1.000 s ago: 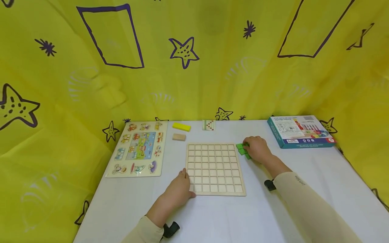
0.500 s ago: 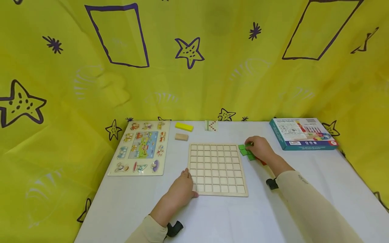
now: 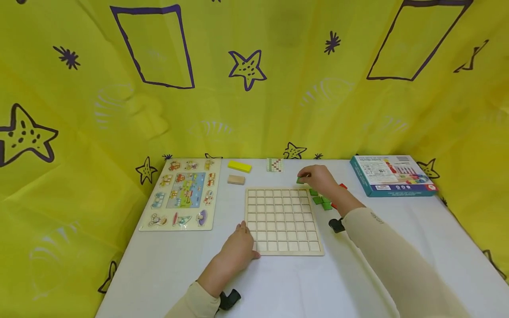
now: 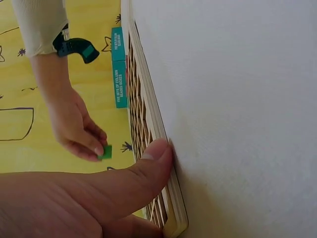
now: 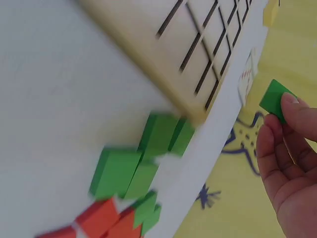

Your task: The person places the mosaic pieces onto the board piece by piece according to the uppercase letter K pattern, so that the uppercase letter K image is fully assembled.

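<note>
A square wooden grid board [image 3: 283, 222] lies on the white table. My left hand [image 3: 235, 248] holds its near left corner, with the thumb [image 4: 157, 154] against the near edge and the fingers at the left side. Beyond the board's far right corner, my right hand [image 3: 321, 180] pinches a green square tile [image 5: 275, 101] between thumb and fingers, raised above the table. Several more green tiles [image 3: 326, 204] lie beside the board's right edge. Some red tiles [image 5: 99, 218] lie next to them, partly hidden by the right forearm in the head view.
A picture puzzle board [image 3: 180, 194] lies at the left. Near the back are a yellow block [image 3: 239, 166], a plain wooden block [image 3: 236, 179] and a small pattern card [image 3: 275, 165]. A teal-edged box [image 3: 393, 175] sits at the back right, before a yellow curtain [image 3: 254, 119].
My right hand has lifted a green tile from the group and moved left and away, to beyond the board's far edge. Red tiles now show more. The left hand stays at the corner.
</note>
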Tool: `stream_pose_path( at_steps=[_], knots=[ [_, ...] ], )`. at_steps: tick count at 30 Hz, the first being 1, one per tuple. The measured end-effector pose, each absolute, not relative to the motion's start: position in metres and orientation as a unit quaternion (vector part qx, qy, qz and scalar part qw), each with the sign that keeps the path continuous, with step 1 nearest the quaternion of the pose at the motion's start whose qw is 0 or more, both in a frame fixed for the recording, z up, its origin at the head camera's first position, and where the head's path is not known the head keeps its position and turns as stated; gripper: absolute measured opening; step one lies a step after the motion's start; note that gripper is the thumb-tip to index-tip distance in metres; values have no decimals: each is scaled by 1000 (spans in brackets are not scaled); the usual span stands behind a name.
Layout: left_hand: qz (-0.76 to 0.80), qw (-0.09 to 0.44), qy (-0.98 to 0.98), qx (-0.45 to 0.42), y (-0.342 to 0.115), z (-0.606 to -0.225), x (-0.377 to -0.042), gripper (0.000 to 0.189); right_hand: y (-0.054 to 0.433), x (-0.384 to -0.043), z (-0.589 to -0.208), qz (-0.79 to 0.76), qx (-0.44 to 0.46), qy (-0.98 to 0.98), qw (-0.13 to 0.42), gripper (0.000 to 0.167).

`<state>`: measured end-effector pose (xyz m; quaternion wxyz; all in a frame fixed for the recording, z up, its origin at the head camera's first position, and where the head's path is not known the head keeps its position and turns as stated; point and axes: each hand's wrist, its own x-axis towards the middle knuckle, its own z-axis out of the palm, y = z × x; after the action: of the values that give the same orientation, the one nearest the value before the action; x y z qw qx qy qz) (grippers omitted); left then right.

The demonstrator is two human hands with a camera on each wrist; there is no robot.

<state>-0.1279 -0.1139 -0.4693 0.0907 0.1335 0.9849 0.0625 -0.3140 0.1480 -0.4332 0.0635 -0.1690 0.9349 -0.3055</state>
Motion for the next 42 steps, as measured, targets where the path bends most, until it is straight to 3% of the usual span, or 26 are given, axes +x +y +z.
stream_pose_path(
  at_steps=[19,42],
  knots=[
    [41,98,986,131,-111,-471,-129,86,54,-324,-456,-363,-202,897,149,20],
    [100,109,984,99,-112,-472,-128,89,30,-321,-471,-315,-250,906,135,13]
  ],
)
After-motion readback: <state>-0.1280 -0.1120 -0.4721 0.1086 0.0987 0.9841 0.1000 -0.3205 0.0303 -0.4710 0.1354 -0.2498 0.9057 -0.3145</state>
